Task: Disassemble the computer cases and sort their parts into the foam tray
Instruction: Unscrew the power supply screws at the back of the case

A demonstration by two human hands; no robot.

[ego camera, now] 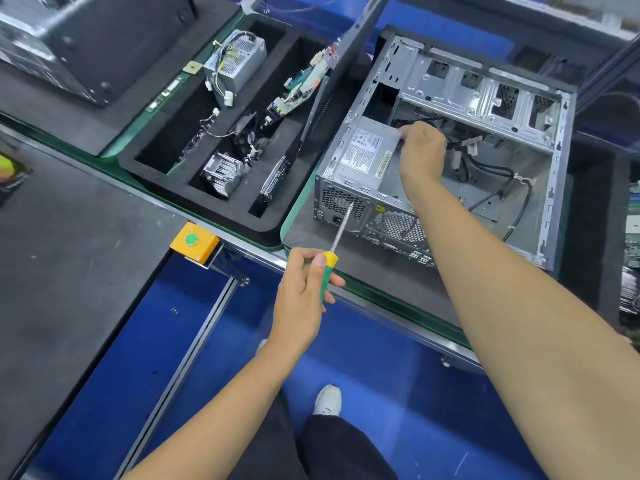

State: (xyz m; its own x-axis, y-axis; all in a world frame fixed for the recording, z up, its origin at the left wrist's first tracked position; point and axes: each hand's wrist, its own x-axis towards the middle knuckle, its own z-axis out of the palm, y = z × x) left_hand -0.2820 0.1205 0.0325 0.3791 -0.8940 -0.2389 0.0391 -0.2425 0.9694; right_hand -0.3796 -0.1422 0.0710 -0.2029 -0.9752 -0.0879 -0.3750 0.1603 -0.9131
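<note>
A green-and-yellow screwdriver [329,268] is gripped by the left hand [304,289], tip at twelve o'clock. The power supply [367,152] inside the open case [550,174] is grasped by the right hand [420,150].

The computer case [450,161] lies open on top, giving room inside. Black cables [485,168] clutter its floor; a power supply [367,150] fills the near-left corner
</note>
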